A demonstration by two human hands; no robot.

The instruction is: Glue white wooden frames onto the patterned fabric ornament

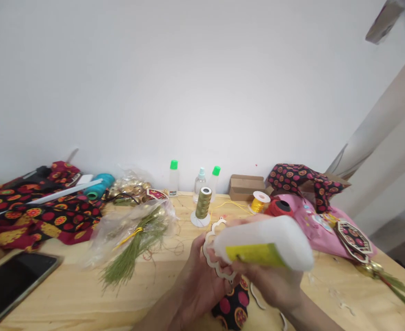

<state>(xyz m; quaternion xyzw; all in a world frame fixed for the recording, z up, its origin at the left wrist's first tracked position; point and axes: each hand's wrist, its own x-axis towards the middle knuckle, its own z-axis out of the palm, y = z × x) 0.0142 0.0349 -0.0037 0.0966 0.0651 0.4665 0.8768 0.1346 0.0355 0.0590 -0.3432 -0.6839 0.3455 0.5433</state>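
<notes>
My right hand [274, 285] is wrapped round a white glue bottle [267, 243] with a yellow-green label, its tip pointing left at a thin scalloped wooden frame [212, 250]. My left hand [198, 280] holds that frame by its lower edge, fingers closed on it. Under both hands a piece of black fabric with red and orange dots [231, 308] lies on the light wooden table [67, 299]. More wooden cutout pieces [257, 299] rest beside it.
A gold thread spool [202, 204], small green-capped bottles [173, 177], a yellow spool [259, 201], a red spool [280, 208] and a cardboard box [245, 186] stand behind. Patterned cloth [33, 216] lies left, a green tassel bundle in plastic [133, 243] centre-left, a dark tablet [12, 280] front left, pink fabric [316, 225] right.
</notes>
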